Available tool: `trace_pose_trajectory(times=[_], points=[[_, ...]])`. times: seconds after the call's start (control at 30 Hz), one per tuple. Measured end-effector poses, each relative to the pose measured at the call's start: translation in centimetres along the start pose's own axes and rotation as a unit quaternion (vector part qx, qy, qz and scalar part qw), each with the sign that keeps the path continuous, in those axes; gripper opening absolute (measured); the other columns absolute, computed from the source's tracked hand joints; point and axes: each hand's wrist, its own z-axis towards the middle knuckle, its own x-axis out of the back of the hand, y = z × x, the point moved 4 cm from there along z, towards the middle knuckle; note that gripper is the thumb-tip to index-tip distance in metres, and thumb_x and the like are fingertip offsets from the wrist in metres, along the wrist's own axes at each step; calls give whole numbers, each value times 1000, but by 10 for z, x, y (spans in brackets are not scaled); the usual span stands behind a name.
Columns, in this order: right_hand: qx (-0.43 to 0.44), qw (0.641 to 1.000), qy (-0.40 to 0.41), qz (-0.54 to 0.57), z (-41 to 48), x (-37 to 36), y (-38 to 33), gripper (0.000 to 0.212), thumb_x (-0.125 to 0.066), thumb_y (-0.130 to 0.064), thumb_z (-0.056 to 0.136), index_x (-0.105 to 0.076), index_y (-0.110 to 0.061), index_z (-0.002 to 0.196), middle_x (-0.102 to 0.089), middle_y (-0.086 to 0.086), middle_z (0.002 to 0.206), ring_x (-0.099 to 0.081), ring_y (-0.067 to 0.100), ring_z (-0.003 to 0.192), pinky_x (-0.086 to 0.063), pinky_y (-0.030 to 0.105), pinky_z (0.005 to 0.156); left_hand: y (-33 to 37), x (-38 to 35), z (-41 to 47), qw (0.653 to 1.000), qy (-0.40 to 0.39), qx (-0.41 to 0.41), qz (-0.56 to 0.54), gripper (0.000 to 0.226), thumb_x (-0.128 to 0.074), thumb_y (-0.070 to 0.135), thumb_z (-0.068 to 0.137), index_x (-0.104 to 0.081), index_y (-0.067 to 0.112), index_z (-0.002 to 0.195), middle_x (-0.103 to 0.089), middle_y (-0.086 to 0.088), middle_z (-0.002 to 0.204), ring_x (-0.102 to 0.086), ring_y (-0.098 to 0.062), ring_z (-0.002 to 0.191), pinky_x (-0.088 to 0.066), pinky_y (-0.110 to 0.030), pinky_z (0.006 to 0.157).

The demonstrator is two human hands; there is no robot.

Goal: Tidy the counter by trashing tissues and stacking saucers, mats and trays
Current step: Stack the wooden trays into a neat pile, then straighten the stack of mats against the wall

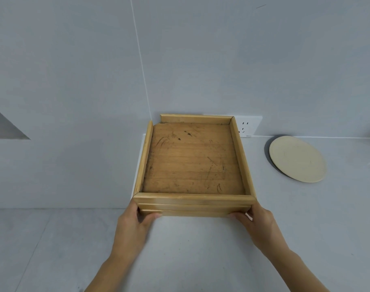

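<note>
From the head camera, you're looking down at the stack of wooden trays (192,159), and you're gripping its near edge with both hands. Your left hand (135,222) is clamping the near left corner, thumb on the top rail and fingers curling underneath, while your right hand (255,220) is doing the same at the near right corner. That even, two-corner hold is keeping the stack level and its layers lined up; the near edge is showing at least two rails one above the other, so it looks like trays nested together. The stack is sitting at the left end of the grey counter (201,249), its far side close to the wall and partly covering the wall socket (248,126). Parking it in that corner is leaving the open surface free, I'd judge. Off to the right, well apart from the trays, a cream saucer (297,159) is lying flat on the counter, alone. No tissues or mats are showing here. A tan object is just peeking in at the far right edge, too cut off to name.
</note>
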Motion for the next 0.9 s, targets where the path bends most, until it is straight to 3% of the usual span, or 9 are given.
trace_pose_trajectory(times=[0.17, 0.27, 0.3, 0.37, 0.47, 0.57, 0.7, 0.8, 0.9], points=[[-11, 1000, -21, -16, 0, 2, 0, 19, -66, -17, 84, -50, -20, 95, -55, -21, 80, -58, 12, 85, -39, 17, 73, 11, 3, -5, 999, -23, -20, 31, 30, -70, 14, 78, -47, 31, 89, -59, 19, 87, -57, 2, 81, -46, -24, 78], [-10, 995, -76, -60, 4, 15, -4, 34, -65, -21, 84, -53, -16, 115, -57, -11, 95, -59, 13, 101, -45, 21, 82, 15, 22, -1, 995, -74, -54, 50, 45, -66, 5, 80, -48, 41, 102, -64, 34, 93, -53, 20, 93, -38, -3, 86], [-8, 992, -104, -76, 4, 22, -5, 40, -65, -24, 85, -50, -19, 121, -58, -9, 101, -59, 13, 106, -46, 24, 86, 17, 30, 1, 992, -83, -67, 69, 48, -66, 8, 81, -50, 37, 114, -61, 36, 106, -49, 20, 103, -32, -2, 90], [-10, 983, -132, -131, 5, 38, -9, 53, -63, -33, 85, -41, -24, 132, -58, -6, 119, -56, 11, 111, -47, 29, 93, 22, 51, 9, 988, -71, -75, 118, 55, -67, 18, 82, -46, 24, 132, -50, 16, 132, -42, -1, 123, -28, -16, 100], [-18, 986, -57, -158, 1, 71, -23, 60, -61, -39, 84, -38, -23, 137, -56, -2, 129, -56, 11, 110, -47, 34, 96, 44, 89, 11, 989, 81, -83, 95, 37, -62, 21, 85, -57, 15, 121, -59, -2, 122, -52, -17, 116, -38, -26, 88], [67, 982, 117, -134, -16, 100, -56, 50, -65, -31, 82, -51, -15, 127, -66, 2, 114, -62, 16, 100, -48, 32, 87, 86, 104, -3, 966, 208, -145, 40, 29, -59, 31, 87, -61, 15, 110, -66, -5, 112, -57, -6, 97, -41, -20, 75], [222, 908, 316, -161, -45, 118, -98, 52, -59, -36, 83, -55, -2, 121, -66, 11, 113, -56, 22, 105, -40, 30, 88, 143, 81, -36, 920, 273, -262, 98, 54, -44, 43, 83, -56, 5, 119, -60, -14, 120, -52, -24, 113, -35, -33, 97], [283, 891, 319, -158, -55, 120, -109, 68, -48, -49, 86, -33, -6, 138, -42, 10, 140, -35, 18, 132, -20, 27, 111, 175, 53, -57, 873, 291, -356, 161, 63, -41, 48, 88, -41, 4, 134, -42, -13, 140, -32, -27, 132, -18, -33, 111], [277, 896, 297, -178, -59, 124, -107, 78, -36, -64, 86, -12, -21, 145, -17, 8, 152, -8, 19, 143, -1, 33, 118, 193, 25, -70, 840, 291, -409, 207, 69, -33, 59, 89, -30, 13, 139, -29, -10, 145, -22, -28, 138, -10, -42, 114]])
